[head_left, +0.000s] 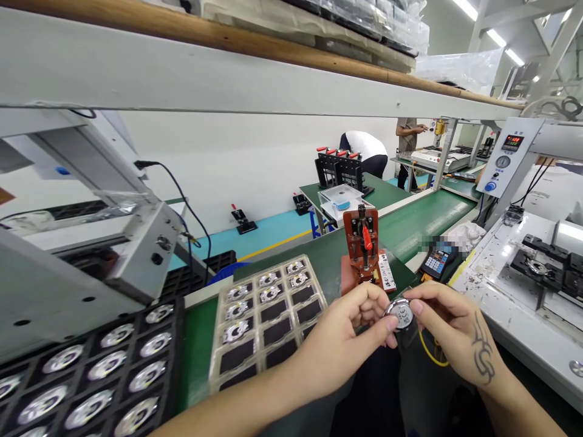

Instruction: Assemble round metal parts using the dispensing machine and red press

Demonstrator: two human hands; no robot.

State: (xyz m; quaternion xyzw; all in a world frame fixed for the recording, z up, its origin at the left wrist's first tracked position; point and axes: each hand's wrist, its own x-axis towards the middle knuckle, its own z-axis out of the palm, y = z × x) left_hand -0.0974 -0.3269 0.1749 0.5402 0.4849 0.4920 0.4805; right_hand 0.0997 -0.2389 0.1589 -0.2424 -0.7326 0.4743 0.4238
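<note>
A round silver watch case (402, 315) is held up over my lap, its grey back with a CE mark turned towards me. My left hand (353, 331) pinches its left edge between thumb and fingers. On the opposite edge, the thumb and forefinger of my right hand (449, 325) are closed on the same case. Just beyond my hands stands a reddish-brown toggle clamp press (361, 243) with a red handle. To the left lies a clear plastic tray (217, 340) with several silver case parts (235, 331) in its upper and left pockets; other pockets show only dark pads.
A black tray (175, 364) of shiny round parts fills the lower left. At right is a white machine (523, 297) with a control box (510, 158); a handheld keypad device (439, 261) lies beside it. A shelf beam (228, 73) crosses overhead. Two people are in the background.
</note>
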